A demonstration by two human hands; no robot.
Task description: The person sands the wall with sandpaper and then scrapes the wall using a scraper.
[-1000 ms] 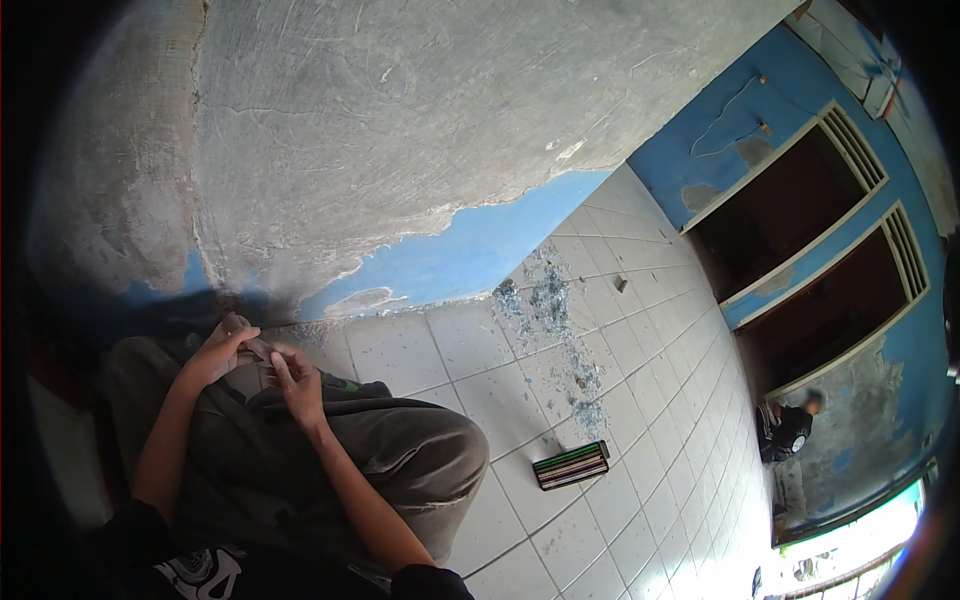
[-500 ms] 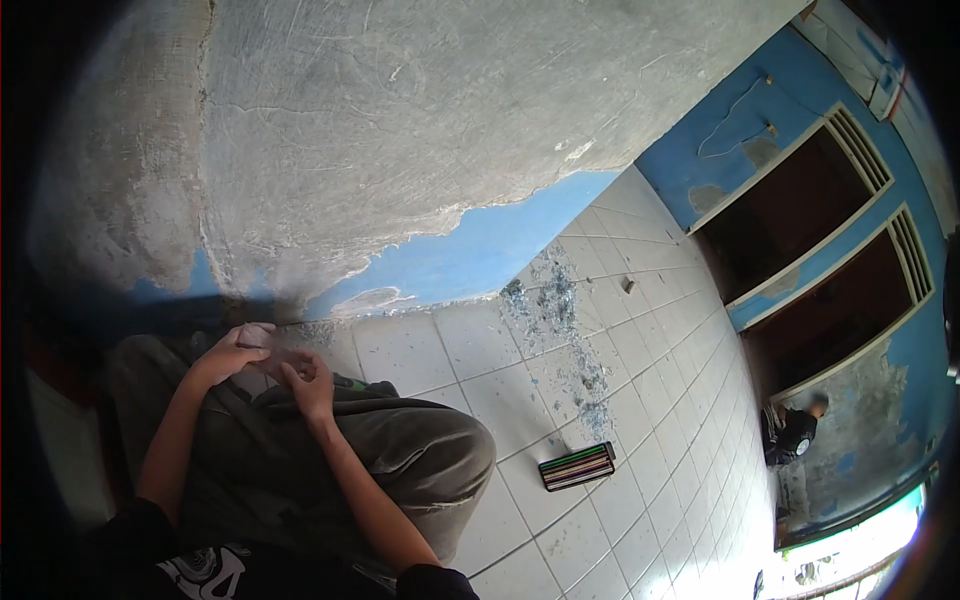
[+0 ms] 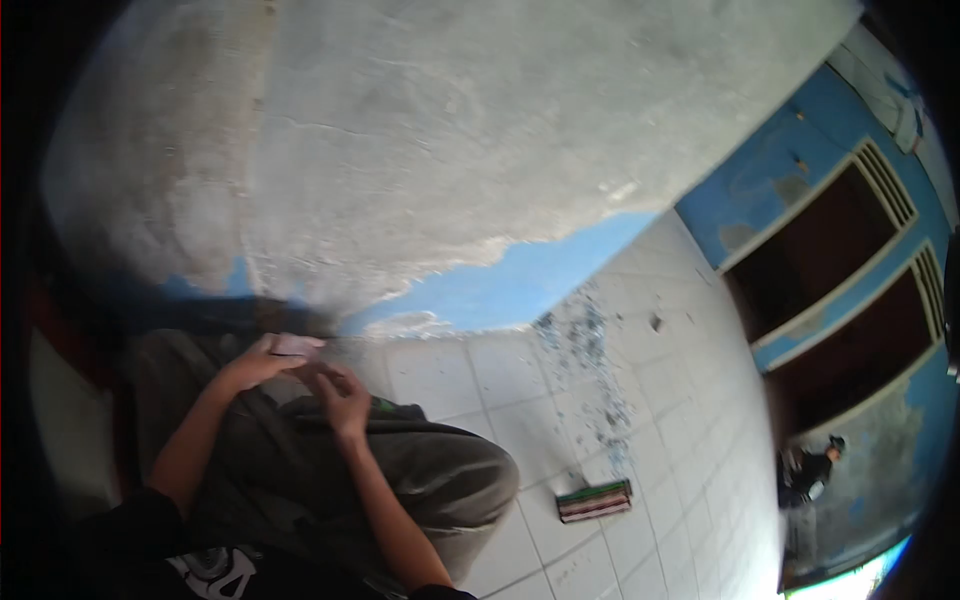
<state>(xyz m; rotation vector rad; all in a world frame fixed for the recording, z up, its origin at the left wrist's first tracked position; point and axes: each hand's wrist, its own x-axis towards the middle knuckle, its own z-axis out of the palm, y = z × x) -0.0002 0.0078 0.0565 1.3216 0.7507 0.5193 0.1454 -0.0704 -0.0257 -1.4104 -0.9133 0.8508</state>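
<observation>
I sit with bent legs beside a scraped wall (image 3: 420, 150), both hands above my lap. My left hand (image 3: 255, 365) is closed around a pale pinkish flat piece (image 3: 293, 345), possibly sandpaper; blur hides its exact kind. Close to it, my right hand (image 3: 343, 400) has its fingers bent and pinched at the lower, browner side of this piece. Grey-brown trousers (image 3: 430, 480) cover my knees beneath the hands.
A striped rectangular object (image 3: 594, 502) lies on the white tiles (image 3: 430, 375). Paint flakes (image 3: 600, 390) trail across the floor, near a small dark chunk (image 3: 656, 323). Another person (image 3: 808, 475) is by the far wall, beyond two dark doorways (image 3: 830, 250).
The whole view has shifted, so the wall and floor appear farther right and lower. My hands remain together around the piece, turned slightly. The distant person looks more upright.
</observation>
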